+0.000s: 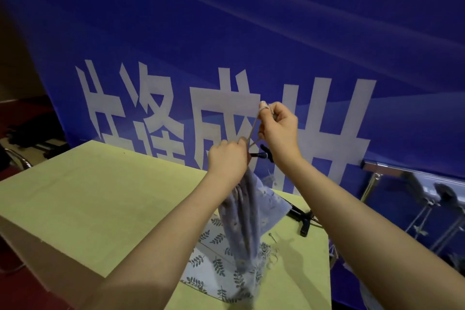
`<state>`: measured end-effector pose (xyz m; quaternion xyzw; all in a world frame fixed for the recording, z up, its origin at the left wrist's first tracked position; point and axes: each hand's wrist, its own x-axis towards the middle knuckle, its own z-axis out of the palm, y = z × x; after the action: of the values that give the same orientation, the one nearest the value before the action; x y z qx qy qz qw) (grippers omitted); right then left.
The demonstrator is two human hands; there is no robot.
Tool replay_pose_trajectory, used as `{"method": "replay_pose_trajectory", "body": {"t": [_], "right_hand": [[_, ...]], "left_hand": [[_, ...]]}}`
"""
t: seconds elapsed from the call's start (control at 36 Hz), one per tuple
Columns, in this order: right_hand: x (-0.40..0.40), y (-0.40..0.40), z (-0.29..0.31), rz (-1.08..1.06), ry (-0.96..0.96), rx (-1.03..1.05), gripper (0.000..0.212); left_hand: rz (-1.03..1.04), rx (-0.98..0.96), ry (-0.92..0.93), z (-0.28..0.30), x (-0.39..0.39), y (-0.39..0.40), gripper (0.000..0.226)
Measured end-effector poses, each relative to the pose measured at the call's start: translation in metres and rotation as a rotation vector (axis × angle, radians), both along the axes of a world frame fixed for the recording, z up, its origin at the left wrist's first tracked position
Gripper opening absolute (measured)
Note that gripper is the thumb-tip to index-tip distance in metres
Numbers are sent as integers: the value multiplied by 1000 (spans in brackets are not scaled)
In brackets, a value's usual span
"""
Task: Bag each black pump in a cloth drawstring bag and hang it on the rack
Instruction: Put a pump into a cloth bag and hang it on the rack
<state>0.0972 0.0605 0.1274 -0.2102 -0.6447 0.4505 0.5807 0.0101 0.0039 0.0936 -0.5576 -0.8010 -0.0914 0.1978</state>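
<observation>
The left hand [227, 158] grasps the gathered neck of a grey cloth bag [247, 214], holding it up so the right hand [278, 128], raised just above, can pinch the drawstring [252, 131] and pull it taut, probably to cinch the mouth. A black pump [259, 155] pokes out at the neck; how much sits inside is hidden. Below, on the counter [100, 196], lie leaf-print bags [214, 257]; another black pump [300, 218] lies to the right.

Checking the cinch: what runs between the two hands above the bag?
In the head view, a taut pale drawstring runs from the left hand gripping the bag neck up to the right hand.
</observation>
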Motion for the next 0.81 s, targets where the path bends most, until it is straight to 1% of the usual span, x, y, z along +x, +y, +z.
{"method": "replay_pose_trajectory", "body": {"t": [0.22, 0.31, 0.39, 0.5, 0.58, 0.69, 0.81], "right_hand": [[46, -2, 32, -65, 39, 62, 34], [71, -6, 42, -97, 58, 89, 37], [100, -8, 48, -118, 64, 121, 37], [146, -12, 50, -136, 48, 131, 40], [183, -16, 47, -155, 30, 141, 44], [232, -20, 37, -190, -24, 161, 43], [280, -23, 25, -262, -37, 180, 46]], "left_hand": [[-118, 91, 56, 27, 44, -3, 37], [-160, 141, 45, 35, 69, -5, 37], [-204, 206, 10, 40, 98, -6, 38], [-394, 283, -130, 40, 143, -8, 25], [-479, 228, -190, 31, 172, -4, 21], [-475, 118, -227, 17, 216, 1, 26], [-451, -2, -254, 4, 261, 4, 36]]}}
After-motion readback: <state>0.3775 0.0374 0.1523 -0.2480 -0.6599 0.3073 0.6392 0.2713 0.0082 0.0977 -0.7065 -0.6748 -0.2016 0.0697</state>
